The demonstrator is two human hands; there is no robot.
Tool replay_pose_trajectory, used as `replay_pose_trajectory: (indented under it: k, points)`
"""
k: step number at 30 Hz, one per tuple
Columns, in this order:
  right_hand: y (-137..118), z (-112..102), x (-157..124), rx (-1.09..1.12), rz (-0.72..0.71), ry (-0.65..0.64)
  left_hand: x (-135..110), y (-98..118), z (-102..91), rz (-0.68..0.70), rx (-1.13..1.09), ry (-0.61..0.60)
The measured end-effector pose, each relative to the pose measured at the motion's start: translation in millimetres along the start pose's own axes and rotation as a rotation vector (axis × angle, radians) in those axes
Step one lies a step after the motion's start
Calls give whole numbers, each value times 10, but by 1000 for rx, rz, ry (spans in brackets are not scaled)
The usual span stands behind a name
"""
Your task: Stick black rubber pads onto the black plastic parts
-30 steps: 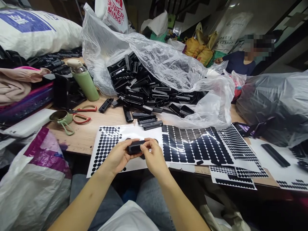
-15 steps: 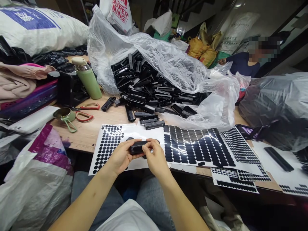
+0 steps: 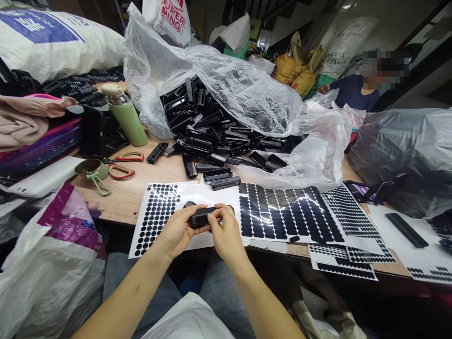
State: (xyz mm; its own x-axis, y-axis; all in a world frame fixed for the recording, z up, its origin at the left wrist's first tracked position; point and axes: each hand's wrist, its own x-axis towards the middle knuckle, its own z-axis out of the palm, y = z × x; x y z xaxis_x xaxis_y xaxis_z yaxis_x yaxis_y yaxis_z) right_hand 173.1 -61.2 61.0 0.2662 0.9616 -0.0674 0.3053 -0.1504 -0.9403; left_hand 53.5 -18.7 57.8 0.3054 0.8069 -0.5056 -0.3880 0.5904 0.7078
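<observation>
A black plastic piece with a carbon-fibre-like pattern (image 3: 202, 218) is held between both hands over the table's front edge. My left hand (image 3: 181, 229) grips its left end, with the fingers curled beneath and the thumb on top. On its right end, my right hand (image 3: 225, 227) is closed with thumb and fingertips pinching. Another dark piece lies partly hidden behind the hands. To the left is a white sheet of round black stickers (image 3: 155, 212); to the right, a sheet of long black stickers (image 3: 282, 213). Several black plastic pieces (image 3: 226, 182) lie just beyond.
A clear plastic bag (image 3: 254, 99) spills a heap of black plastic pieces (image 3: 212, 132) across the table. Red-handled scissors (image 3: 122, 172), a green cup (image 3: 92, 170) and a green bottle (image 3: 127, 117) stand at left. A person (image 3: 356, 89) is at the back right.
Both hands keep their hold on the black plastic piece, almost unmoved. The whole view has shifted very slightly.
</observation>
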Motion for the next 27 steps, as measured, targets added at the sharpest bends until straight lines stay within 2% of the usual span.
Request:
replay_pose_trajectory:
  k: [6, 12, 14, 17, 18, 20, 22, 25, 27]
  points:
    - [4, 31, -23, -6, -42, 35, -33, 20, 30, -6, -26, 29]
    - [-35, 71, -39, 12, -69, 43, -117, 14, 79, 50, -47, 82]
    - [-40, 100, -25, -15, -102, 85, -141, 40, 72, 74, -55, 90]
    - [26, 168, 10, -160, -137, 222, -157, 196, -39, 206, -76, 168]
    - [75, 192, 24, -244, -144, 217, -157, 280, -111, 289, -70, 222]
    - [203, 230, 55, -438, -160, 100, -156, 467, -300, 453, -37, 319]
    - [333, 239, 99, -586, -157, -56, -162, 630, -517, 525, 3, 355]
    - [420, 179, 192, -649, -158, -209, -196, 736, -790, 478, 29, 330]
    - [351, 120, 254, -591, -206, -289, -232, 709, -878, 451, 39, 321]
